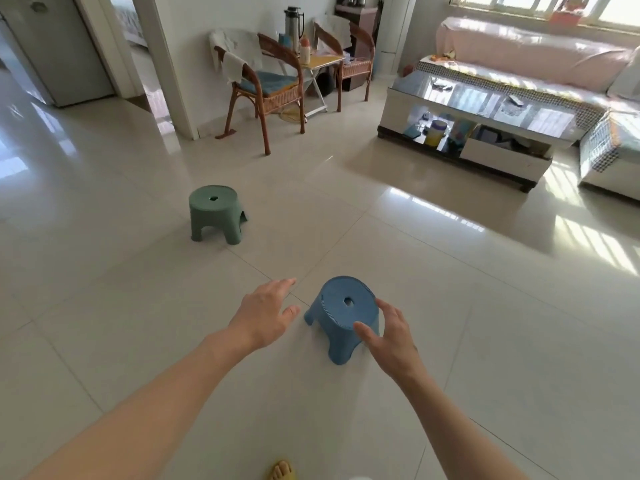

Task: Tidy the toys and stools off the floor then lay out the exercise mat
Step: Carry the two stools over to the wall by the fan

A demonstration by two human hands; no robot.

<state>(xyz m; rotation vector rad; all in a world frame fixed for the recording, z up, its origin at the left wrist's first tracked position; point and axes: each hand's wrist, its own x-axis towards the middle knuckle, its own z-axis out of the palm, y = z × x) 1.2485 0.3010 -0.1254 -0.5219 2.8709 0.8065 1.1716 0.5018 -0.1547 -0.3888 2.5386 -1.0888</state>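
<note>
Down at the bottom edge there's a toe in a yellow slipper (pixel 282 471), and both bare arms reach out from there toward the blue stool (pixel 341 317) sitting low centre on the tile floor (pixel 485 341).

Right hand (pixel 389 337) is cupped at the stool's near right edge, fingers spread and curved with the thumb against the side wall. Can't tell if it's really gripping yet or only touching. Left hand (pixel 266 313) hovers just left of the stool, fingers straight and loosely spread, holding nothing.

My guess on handling: it's a moulded plastic stool, so light, stiff, and not fragile at all. Smooth sides could be a bit slippery, so I'd hook fingers under the seat rim between the legs, or poke one through the hole in the top. One hand would probably do.

Green stool (pixel 214 213) stands well apart, left of centre, same shape, so they might stack.

Nothing sits between the hands and either stool. Further back: rattan chairs (pixel 266 88) at top centre, glass coffee table (pixel 485 119) and sofa (pixel 536 46) upper right. No toys or mat in view that I can make out.
</note>
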